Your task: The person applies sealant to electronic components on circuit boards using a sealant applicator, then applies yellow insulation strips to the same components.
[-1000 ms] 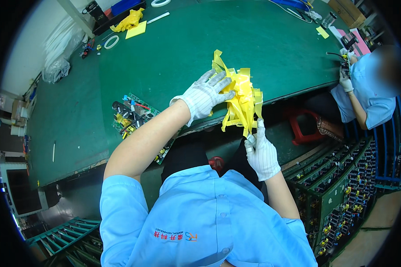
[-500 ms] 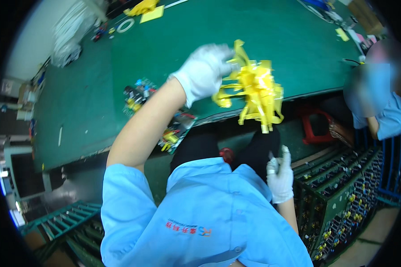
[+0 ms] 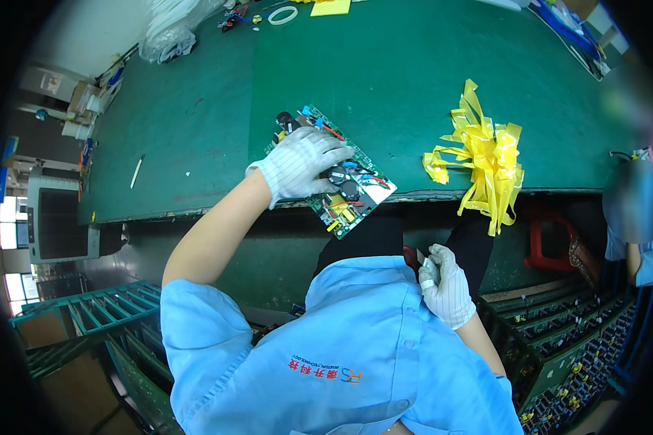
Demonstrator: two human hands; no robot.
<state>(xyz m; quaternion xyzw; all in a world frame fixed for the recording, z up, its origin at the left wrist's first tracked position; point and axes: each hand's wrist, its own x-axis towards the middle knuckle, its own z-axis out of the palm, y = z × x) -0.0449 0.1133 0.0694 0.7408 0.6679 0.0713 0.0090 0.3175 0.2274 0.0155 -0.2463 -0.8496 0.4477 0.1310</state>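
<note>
Partly, the left hand [image 3: 301, 170] hides the circuit board [image 3: 345, 190].

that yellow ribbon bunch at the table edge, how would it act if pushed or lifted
The ribbon bunch would probably be floppy: its strips already droop over the table edge. It looks light, so a nudge would likely slide it off. Loose loops may snag or trail rather than lift as one piece.
</note>
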